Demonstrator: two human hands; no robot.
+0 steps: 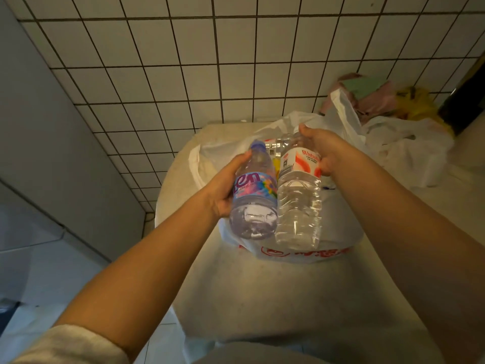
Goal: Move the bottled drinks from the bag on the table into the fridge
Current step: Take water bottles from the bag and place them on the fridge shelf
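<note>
Item one: clear water bottle with lilac cap and multicoloured floral label (253, 191), gripped around its middle by the left hand (223, 190). Item two: taller clear ribbed water bottle with white-and-orange label (299, 195), right hand (319, 151) clasped around its upper part. Both are held side by side, touching, above the open white plastic bag with red print (301, 254) on the pale table (262, 298).
</note>
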